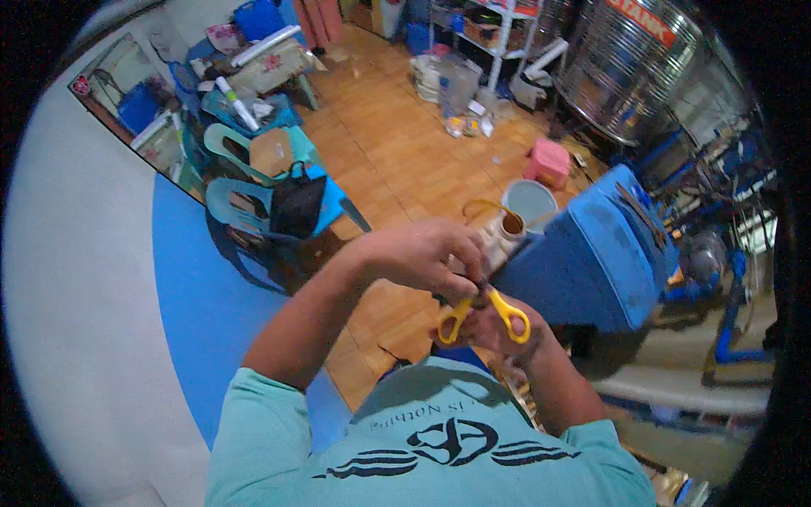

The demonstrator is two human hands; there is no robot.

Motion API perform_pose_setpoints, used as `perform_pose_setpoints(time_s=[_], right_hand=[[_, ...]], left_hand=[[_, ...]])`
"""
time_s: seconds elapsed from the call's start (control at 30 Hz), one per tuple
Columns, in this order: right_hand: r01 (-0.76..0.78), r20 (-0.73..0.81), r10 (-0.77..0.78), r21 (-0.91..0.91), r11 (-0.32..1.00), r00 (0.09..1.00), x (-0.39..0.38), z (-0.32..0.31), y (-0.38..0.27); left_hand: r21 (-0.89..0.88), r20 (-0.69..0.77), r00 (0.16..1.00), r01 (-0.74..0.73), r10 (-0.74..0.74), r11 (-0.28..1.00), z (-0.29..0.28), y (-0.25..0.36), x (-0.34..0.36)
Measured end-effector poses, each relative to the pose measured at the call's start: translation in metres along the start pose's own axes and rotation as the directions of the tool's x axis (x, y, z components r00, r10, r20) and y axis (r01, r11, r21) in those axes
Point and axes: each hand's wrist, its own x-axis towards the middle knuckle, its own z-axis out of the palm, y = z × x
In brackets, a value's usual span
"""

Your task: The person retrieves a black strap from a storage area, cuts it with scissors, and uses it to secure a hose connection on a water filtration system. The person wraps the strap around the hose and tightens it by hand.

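Observation:
A pair of scissors with yellow handles is between my hands in front of my chest, its loops toward me and spread apart. My left hand reaches across from the left, its fingers bent and pinched together at the dark part where the handles meet. Beneath the scissors is my right hand, with its fingers around the loops and partly hidden by them. The blades are covered by my fingers, so I cannot make out whether anything lies between them.
At right stands a large blue box, beside a pale container and a round bucket. A pink stool is behind. Plastic chairs with a black bag line the left. A steel tank rises far right.

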Motion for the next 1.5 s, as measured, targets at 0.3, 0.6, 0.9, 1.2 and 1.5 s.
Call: perform_pose_setpoints(time_s=[0.3, 0.6, 0.9, 1.2, 1.5], right_hand=[[0.071, 0.059, -0.067, -0.055, 0.996, 0.996, 0.112, -0.054, -0.112], [0.113, -0.037, -0.123, -0.201, 0.973, 0.992, 0.25, -0.079, -0.24], [0.212, -0.162, -0.26, -0.266, 0.94, 0.952, 0.368, -0.113, -0.332], [0.228, -0.14, -0.284, -0.322, 0.919, 0.949, 0.477, -0.168, -0.417], [0.15, -0.161, -0.213, -0.337, 0.929, 0.964, 0.602, -0.261, -0.562]], left_hand=[[-0.495, -0.125, 0.992, -0.068, 0.007, 0.866, -0.153, -0.098, 0.032], [-0.706, -0.424, 0.878, -0.167, -0.222, 0.688, -0.347, -0.194, 0.033], [-0.558, -0.525, 0.73, 0.091, -0.437, 0.825, -0.555, -0.278, 0.073], [-0.534, -0.519, 0.684, 0.21, -0.513, 0.819, -0.737, -0.375, 0.092], [-0.557, -0.606, 0.533, 0.245, -0.59, 0.793, -0.864, -0.458, 0.141]])
